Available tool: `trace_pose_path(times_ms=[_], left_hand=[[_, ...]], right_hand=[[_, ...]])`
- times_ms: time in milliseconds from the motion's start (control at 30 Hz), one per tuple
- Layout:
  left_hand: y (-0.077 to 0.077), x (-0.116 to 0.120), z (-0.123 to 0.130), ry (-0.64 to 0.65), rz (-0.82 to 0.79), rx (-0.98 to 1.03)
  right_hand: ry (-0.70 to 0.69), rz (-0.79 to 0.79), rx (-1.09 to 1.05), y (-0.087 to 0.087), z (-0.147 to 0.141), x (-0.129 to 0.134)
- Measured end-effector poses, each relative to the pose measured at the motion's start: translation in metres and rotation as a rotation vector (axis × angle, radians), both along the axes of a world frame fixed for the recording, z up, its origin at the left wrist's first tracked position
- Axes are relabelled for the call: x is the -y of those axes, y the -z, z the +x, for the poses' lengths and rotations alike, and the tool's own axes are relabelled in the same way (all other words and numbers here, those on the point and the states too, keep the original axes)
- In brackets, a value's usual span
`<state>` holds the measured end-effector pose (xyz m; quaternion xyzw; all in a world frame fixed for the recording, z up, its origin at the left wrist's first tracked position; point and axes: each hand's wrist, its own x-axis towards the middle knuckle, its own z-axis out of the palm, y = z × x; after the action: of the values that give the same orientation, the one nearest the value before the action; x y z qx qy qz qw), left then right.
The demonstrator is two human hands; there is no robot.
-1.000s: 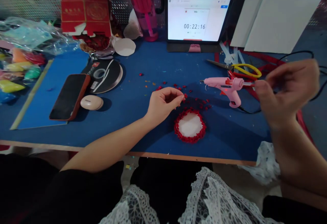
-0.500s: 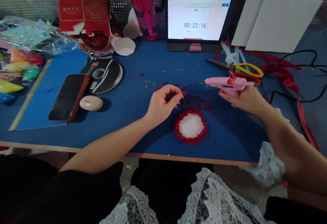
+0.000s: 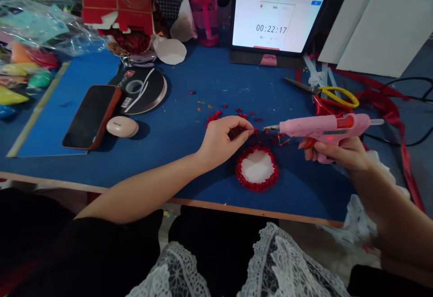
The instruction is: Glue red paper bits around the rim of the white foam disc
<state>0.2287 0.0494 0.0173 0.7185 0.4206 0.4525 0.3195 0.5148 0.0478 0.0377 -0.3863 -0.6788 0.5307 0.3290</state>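
Observation:
My left hand (image 3: 225,141) is closed in a pinch on a small red piece (image 3: 256,131), which shows just past the fingertips. In my right hand (image 3: 348,152) is a pink hot glue gun (image 3: 314,126), a finger at its orange trigger. Its nozzle points left and comes close to the pinched piece; whether they touch I cannot tell. Below the two hands lies a white disc (image 3: 257,167) edged all round with red bits. Loose red pieces (image 3: 214,116) are scattered on the blue table behind and beside my left hand.
Scissors (image 3: 338,96) and clear glue sticks (image 3: 314,73) lie at the right, near red ribbon (image 3: 387,103) and a black cable. A tablet (image 3: 280,15) stands at the back. Leftward are a phone (image 3: 91,116), a pale oval case (image 3: 122,127) and a ribbon spool (image 3: 142,90).
The glue gun has come up and its nozzle is now nearer the left fingertips. My left hand has moved slightly right, still pinching the red piece. The whole view has shifted a little.

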Motion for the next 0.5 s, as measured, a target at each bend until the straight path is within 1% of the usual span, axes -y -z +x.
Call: trace_pose_path(times_ms=[100,233,400,500], left_hand=[[-0.0015,0.0015,0.0,0.006,0.066,-0.023],[-0.0015,0.0025,0.0001,0.019,0.113,-0.052],[-0.0022,0.0034,-0.0002,0.021,0.133,-0.07],[-0.0029,0.0039,-0.0002,0.019,0.114,-0.073]], right_hand=[[-0.019,-0.023,-0.02,0.0004,-0.0022,0.0017],[-0.006,-0.058,-0.003,0.0022,-0.003,0.0016],[0.021,-0.067,0.025,0.0024,-0.0053,0.0013],[0.016,-0.062,0.047,0.0002,-0.0068,0.0013]])
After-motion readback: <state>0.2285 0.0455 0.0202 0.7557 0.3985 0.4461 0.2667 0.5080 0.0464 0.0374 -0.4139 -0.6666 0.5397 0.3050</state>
